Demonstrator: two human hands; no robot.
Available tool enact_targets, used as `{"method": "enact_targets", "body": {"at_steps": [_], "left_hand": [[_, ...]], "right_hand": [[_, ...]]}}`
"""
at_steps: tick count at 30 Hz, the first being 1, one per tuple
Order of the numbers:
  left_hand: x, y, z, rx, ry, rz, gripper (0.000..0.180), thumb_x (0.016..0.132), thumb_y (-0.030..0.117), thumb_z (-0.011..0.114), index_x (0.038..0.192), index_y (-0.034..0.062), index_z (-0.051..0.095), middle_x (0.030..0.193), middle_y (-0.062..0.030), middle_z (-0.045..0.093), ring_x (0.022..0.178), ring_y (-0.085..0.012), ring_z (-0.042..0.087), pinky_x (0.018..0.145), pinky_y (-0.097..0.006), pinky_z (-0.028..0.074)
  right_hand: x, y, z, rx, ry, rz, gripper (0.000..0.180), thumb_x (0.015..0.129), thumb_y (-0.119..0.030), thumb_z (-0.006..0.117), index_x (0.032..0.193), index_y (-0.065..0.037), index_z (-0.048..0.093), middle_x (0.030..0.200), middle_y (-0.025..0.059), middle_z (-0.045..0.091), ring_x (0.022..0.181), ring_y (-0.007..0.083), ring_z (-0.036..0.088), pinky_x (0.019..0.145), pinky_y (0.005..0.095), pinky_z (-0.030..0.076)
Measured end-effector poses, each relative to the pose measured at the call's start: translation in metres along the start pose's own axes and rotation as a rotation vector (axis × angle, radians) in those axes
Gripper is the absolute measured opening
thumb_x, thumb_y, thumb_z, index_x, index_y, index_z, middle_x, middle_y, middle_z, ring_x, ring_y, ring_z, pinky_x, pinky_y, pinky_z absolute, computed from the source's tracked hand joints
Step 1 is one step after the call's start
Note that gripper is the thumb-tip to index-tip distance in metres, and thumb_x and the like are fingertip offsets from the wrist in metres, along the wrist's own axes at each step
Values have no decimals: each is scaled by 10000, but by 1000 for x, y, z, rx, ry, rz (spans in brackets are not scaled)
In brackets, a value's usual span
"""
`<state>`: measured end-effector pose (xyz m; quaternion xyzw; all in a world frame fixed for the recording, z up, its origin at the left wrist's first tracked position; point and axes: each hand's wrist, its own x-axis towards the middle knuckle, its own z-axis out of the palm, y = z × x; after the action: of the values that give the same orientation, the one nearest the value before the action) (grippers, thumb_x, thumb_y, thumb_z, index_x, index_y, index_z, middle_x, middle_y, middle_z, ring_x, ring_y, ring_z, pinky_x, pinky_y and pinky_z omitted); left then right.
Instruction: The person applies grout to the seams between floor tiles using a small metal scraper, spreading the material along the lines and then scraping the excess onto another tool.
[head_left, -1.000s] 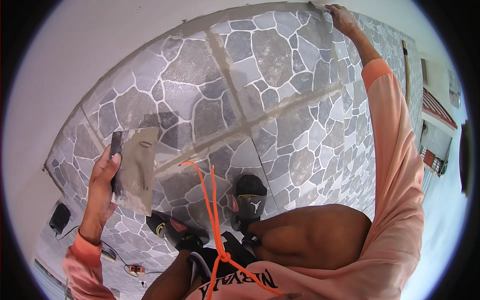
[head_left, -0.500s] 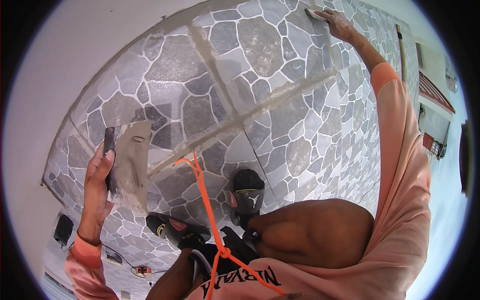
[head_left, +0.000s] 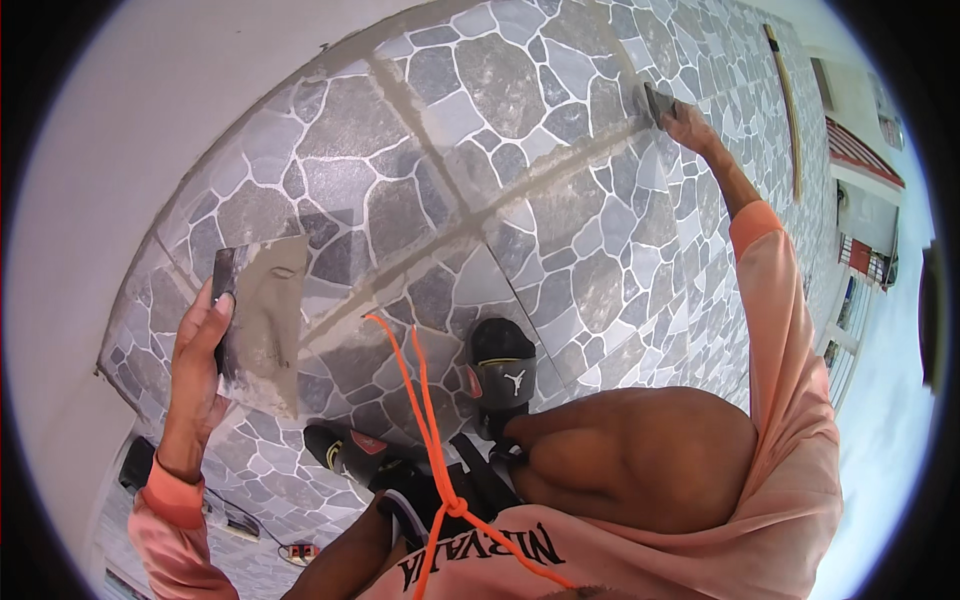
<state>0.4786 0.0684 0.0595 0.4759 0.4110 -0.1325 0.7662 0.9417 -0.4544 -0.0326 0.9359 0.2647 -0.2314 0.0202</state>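
My left hand (head_left: 197, 355) grips the dark edge of a flat rectangular plate (head_left: 229, 335), its face coated with wet grey grout (head_left: 272, 320). It hangs above the tiles at the left. Out at the far right, with the arm stretched, my right hand (head_left: 690, 130) is closed on a small dark flat scraper (head_left: 657, 102). The scraper is at the tiles where two grout joints meet. Smeared grey grout fills the long joint (head_left: 560, 178) and the crossing joint (head_left: 410, 110) of the stone-patterned tile floor (head_left: 350, 115).
A white wall (head_left: 110, 180) borders the floor on the left. My feet in black slides (head_left: 505, 372) stand on the tiles, with orange cords (head_left: 430, 430) hanging over them. A long strip (head_left: 785, 115) lies at the far right. A power strip (head_left: 300, 552) and cable sit behind at lower left.
My right hand has drawn the scraper nearer along the joint, down to the crossing. My left hand keeps its hold on the grout-coated plate, nearly still.
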Motion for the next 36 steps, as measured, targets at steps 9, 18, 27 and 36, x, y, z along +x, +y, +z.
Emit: {"method": "enact_targets", "body": {"at_steps": [9,18,27,36], "left_hand": [[-6,-4,-8,-20,23,19,490,965,212,534,1388,1,407,1231,-87,579,1060,-135,585,909,-272,475],[-5,-6,-7,-20,35,-10,470,970,191,518,1392,16,409,1223,-85,593,1051,-148,603,888,-280,495],[-7,-5,-9,-9,50,-3,491,959,199,544,1391,8,410,1244,-89,581,1067,-147,591,906,-282,481],[-9,-4,-11,4,-14,13,491,961,204,537,1390,4,408,1230,-87,581,1079,-145,576,910,-292,473]], "right_hand": [[26,-63,19,-332,178,-61,400,841,-263,513,1041,81,554,956,298,639,825,456,632,775,461,513],[28,-18,16,-265,73,210,440,810,-332,523,963,71,614,798,179,642,814,273,658,657,369,545],[31,-12,-25,136,-94,321,397,868,-261,527,1121,39,589,986,192,637,883,262,652,766,359,544],[4,-1,27,-149,167,-227,401,843,-13,465,1221,-68,587,1120,195,586,1020,384,576,882,426,466]]}}
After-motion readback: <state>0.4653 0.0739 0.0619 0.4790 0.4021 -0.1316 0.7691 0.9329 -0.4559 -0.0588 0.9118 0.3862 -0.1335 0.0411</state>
